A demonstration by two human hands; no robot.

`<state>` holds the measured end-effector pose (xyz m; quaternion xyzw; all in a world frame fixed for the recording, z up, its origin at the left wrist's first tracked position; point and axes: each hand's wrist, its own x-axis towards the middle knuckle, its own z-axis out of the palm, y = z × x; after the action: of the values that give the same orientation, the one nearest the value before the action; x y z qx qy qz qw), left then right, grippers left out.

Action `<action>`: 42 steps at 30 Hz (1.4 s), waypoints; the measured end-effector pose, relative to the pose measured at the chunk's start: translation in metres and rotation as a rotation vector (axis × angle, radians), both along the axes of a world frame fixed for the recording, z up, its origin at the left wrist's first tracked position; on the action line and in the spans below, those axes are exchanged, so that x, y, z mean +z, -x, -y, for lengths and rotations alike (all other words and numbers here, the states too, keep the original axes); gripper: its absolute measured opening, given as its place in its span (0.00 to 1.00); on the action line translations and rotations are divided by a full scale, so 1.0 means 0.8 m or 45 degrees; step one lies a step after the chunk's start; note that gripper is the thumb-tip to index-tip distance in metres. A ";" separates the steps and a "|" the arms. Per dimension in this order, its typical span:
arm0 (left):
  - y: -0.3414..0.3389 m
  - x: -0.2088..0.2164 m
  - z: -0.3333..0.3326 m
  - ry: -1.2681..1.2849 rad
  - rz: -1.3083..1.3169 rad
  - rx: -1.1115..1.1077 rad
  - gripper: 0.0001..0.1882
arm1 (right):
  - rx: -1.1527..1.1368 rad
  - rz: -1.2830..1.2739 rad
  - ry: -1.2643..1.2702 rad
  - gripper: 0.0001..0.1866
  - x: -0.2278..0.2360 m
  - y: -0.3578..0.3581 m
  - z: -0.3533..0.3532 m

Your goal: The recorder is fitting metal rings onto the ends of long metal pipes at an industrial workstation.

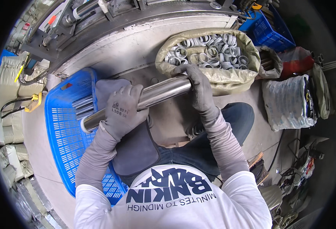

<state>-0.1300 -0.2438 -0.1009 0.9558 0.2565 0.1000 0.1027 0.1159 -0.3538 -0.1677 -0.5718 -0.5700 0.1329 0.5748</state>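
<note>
The gloved left hand [123,110] and right hand [197,87] are both gripping, fingers wrapped, a polished steel tube [137,102] lying across the lap, between the blue crate [63,126] and the sack of rings [210,57]. It is appearing rigid, weighty and slick, best held near both ends.

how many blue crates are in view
2. One blue crate lies at the person's left, beside the left hand, with metal tubes inside. The other blue crate sits at the upper right, behind the sack of rings; others may be hidden.
</note>
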 end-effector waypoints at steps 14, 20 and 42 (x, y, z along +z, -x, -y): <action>-0.006 -0.003 -0.007 -0.007 -0.155 -0.059 0.26 | -0.323 -0.255 0.043 0.20 -0.004 0.039 -0.009; -0.006 -0.002 -0.011 0.033 -0.272 -0.053 0.27 | -0.385 -0.545 0.188 0.16 -0.007 0.057 -0.014; 0.022 0.055 -0.096 -0.416 -0.081 0.002 0.35 | -0.675 0.508 0.578 0.16 -0.069 -0.157 -0.035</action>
<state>-0.1480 -0.1672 -0.0565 0.9623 0.2406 0.1102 -0.0622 0.2414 -0.3255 -0.2226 -0.8261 -0.4594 -0.0109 0.3262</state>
